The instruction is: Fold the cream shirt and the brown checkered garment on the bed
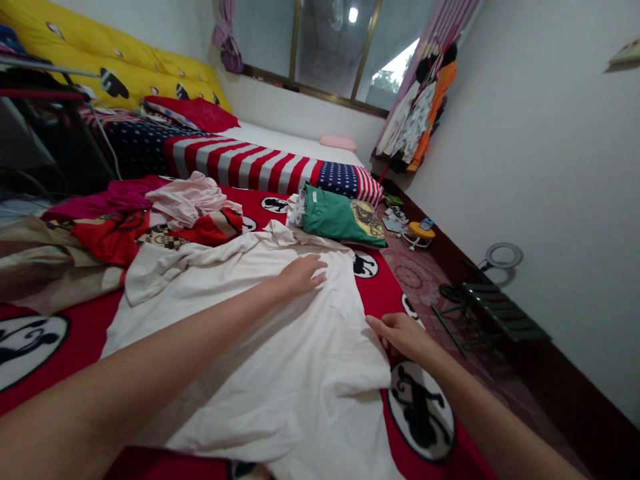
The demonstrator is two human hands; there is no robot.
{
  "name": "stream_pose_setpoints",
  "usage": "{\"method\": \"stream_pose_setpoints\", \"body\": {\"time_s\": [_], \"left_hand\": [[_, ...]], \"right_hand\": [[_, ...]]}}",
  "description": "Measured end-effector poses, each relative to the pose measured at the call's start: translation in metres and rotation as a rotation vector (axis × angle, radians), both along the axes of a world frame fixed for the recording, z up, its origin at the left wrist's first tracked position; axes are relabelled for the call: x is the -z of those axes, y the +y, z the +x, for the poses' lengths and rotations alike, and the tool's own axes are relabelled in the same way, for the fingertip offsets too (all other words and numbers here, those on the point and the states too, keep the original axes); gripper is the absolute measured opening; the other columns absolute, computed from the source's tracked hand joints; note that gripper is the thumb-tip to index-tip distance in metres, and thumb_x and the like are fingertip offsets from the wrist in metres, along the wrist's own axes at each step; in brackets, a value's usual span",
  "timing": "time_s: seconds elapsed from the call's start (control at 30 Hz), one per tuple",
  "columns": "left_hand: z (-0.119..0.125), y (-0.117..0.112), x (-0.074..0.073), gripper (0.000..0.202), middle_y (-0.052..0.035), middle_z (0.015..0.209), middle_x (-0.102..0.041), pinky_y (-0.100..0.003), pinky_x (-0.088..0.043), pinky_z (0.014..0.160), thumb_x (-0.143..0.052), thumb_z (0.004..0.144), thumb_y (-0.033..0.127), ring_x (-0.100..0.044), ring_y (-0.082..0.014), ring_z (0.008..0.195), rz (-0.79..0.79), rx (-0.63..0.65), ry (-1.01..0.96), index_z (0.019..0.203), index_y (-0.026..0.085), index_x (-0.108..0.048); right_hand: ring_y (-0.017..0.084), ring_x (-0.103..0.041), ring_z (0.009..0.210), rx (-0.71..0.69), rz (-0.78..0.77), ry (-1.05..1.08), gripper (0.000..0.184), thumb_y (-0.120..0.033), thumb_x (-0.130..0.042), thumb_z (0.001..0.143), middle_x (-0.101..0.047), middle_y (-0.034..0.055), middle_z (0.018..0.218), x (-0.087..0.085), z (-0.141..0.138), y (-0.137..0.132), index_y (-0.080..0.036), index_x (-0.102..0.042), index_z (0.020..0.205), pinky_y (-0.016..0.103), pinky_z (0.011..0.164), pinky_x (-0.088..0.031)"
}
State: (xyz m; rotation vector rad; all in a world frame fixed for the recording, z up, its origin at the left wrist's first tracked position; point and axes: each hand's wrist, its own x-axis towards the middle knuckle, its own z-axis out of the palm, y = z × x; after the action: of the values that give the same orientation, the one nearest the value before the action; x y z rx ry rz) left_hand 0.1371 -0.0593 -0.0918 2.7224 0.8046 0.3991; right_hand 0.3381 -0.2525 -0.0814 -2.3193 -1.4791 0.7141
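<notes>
A wrinkled white T-shirt point(280, 373) lies spread over a red cloth point(380, 287) printed with black figures in white ovals. My left hand point(303, 275) reaches across the shirt's upper part, fingers apart and slightly bent, resting on or just above the fabric. At the shirt's right edge, my right hand point(400, 332) has thumb and fingers closed on the border of the cloth. Beyond the shirt sits a stack of folded clothes with a green garment point(335, 217) on top.
Crumpled clothes, among them a pink garment point(185, 200) and a red garment point(110, 233), lie at the left. Behind stands a bed with a flag-pattern cover point(240, 160). A dark green folding stool point(500, 310) stands on the tiled floor by the right wall.
</notes>
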Motion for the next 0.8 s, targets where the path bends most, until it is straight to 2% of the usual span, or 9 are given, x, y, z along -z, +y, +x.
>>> {"method": "stream_pose_setpoints", "body": {"time_s": [0.1, 0.23, 0.33, 0.4, 0.5, 0.57, 0.63, 0.73, 0.8], "left_hand": [[-0.026, -0.048, 0.000, 0.052, -0.0174, 0.150, -0.034, -0.043, -0.030, 0.111, -0.049, 0.091, 0.040, -0.035, -0.0297, 0.137, -0.072, 0.104, 0.045, 0.138, 0.017, -0.046], [-0.066, -0.106, 0.003, 0.075, -0.0159, 0.158, -0.010, -0.061, -0.016, 0.111, -0.057, 0.084, 0.053, -0.004, -0.0410, 0.143, -0.110, 0.199, 0.209, 0.148, 0.026, -0.029], [-0.099, -0.129, -0.007, 0.076, -0.0167, 0.158, -0.008, -0.060, -0.015, 0.112, -0.060, 0.083, 0.049, -0.002, -0.0407, 0.143, -0.150, 0.259, 0.246, 0.148, 0.024, -0.030], [-0.121, -0.135, -0.018, 0.071, -0.0169, 0.157, -0.017, -0.053, -0.020, 0.113, -0.063, 0.083, 0.046, -0.012, -0.0382, 0.143, -0.224, 0.317, 0.191, 0.145, 0.022, -0.038], [-0.153, -0.127, -0.032, 0.049, -0.0127, 0.143, -0.047, -0.037, -0.036, 0.107, -0.060, 0.086, 0.040, -0.045, -0.0282, 0.131, -0.384, 0.334, 0.028, 0.131, 0.022, -0.056], [-0.172, -0.110, -0.036, 0.038, -0.0098, 0.123, -0.065, -0.030, -0.047, 0.094, -0.057, 0.087, 0.036, -0.061, -0.0221, 0.110, -0.491, 0.176, -0.089, 0.120, 0.019, -0.064], [-0.193, -0.084, -0.034, 0.034, -0.0086, 0.109, -0.071, -0.027, -0.051, 0.083, -0.056, 0.085, 0.034, -0.066, -0.0206, 0.097, -0.508, -0.087, -0.201, 0.111, 0.016, -0.069], [-0.226, -0.041, -0.030, 0.031, -0.0095, 0.105, -0.072, -0.030, -0.053, 0.080, -0.056, 0.080, 0.030, -0.066, -0.0227, 0.095, -0.281, -0.445, -0.335, 0.102, 0.014, -0.072], [-0.247, -0.018, -0.027, 0.030, -0.0093, 0.102, -0.071, -0.033, -0.053, 0.081, -0.056, 0.077, 0.025, -0.066, -0.0234, 0.093, -0.089, -0.576, -0.350, 0.100, 0.015, -0.072]], "right_hand": [[0.013, -0.050, 0.050, -0.016, 0.140, 0.155, 0.034, -0.051, -0.065, 0.067, -0.059, 0.0000, 0.054, 0.002, -0.013, -0.018, -0.020, -0.054, 0.058, 0.024, 0.047, -0.032], [0.015, -0.052, 0.056, 0.085, 0.254, 0.280, 0.025, -0.044, -0.060, 0.067, -0.058, -0.0007, 0.060, 0.002, -0.023, -0.025, -0.022, -0.048, 0.064, 0.025, 0.051, -0.035], [0.018, -0.055, 0.060, 0.034, 0.182, -0.105, 0.020, -0.038, -0.061, 0.068, -0.060, 0.0015, 0.062, -0.001, -0.019, -0.030, -0.023, -0.049, 0.063, 0.027, 0.053, -0.032], [0.021, -0.058, 0.063, -0.027, 0.100, -0.384, 0.018, -0.038, -0.063, 0.069, -0.063, 0.0040, 0.065, -0.008, -0.017, -0.030, -0.024, -0.053, 0.063, 0.029, 0.053, -0.029], [0.023, -0.061, 0.065, -0.076, 0.187, -0.546, 0.018, -0.042, -0.064, 0.071, -0.068, 0.0064, 0.078, -0.022, -0.026, -0.018, -0.025, -0.060, 0.073, 0.030, 0.052, -0.029], [0.021, -0.062, 0.066, -0.142, 0.314, -0.471, 0.021, -0.044, -0.061, 0.075, -0.069, 0.0055, 0.084, -0.030, -0.046, -0.002, -0.025, -0.062, 0.084, 0.029, 0.054, -0.033], [0.019, -0.061, 0.067, -0.269, 0.357, -0.310, 0.020, -0.042, -0.057, 0.079, -0.068, 0.0039, 0.082, -0.033, -0.075, 0.017, -0.024, -0.063, 0.087, 0.028, 0.056, -0.036], [0.017, -0.061, 0.068, -0.449, 0.308, -0.095, 0.015, -0.033, -0.055, 0.080, -0.069, 0.0030, 0.078, -0.024, -0.125, 0.042, -0.022, -0.066, 0.079, 0.026, 0.059, -0.037], [0.016, -0.061, 0.068, -0.488, 0.297, -0.038, 0.013, -0.028, -0.056, 0.078, -0.069, 0.0027, 0.075, -0.010, -0.150, 0.055, -0.022, -0.067, 0.075, 0.025, 0.059, -0.036]]}}
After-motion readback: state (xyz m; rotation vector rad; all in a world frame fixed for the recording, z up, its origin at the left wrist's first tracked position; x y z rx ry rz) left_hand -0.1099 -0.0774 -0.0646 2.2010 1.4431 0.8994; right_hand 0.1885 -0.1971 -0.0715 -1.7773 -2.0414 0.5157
